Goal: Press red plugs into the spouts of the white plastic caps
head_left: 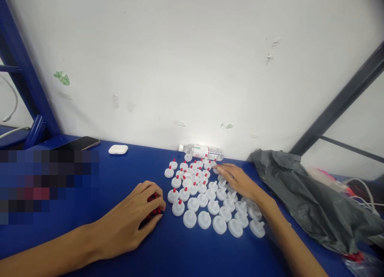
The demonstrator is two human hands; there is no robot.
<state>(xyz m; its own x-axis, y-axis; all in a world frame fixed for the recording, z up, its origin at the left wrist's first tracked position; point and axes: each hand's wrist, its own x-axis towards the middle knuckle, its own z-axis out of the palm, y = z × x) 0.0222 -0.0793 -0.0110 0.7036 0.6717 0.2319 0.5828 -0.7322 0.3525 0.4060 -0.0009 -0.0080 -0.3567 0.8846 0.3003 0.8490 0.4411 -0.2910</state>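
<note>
Several white plastic caps [204, 201] stand in rows on the blue table [132, 173]; those at the back carry small red tips [183, 177], the nearer ones have none. My left hand [132, 219] rests on the table left of the rows, fingers curled round a bunch of small red pieces [153, 207]. My right hand [237, 179] lies flat over the right side of the rows, fingers stretched toward the back caps and touching them.
A clear water bottle [204, 151] lies against the white wall behind the caps. A white earbud case [118, 149] and a dark phone [81, 142] sit at the back left. A grey plastic bag [312, 201] lies at the right, with cables [363, 193] beyond it.
</note>
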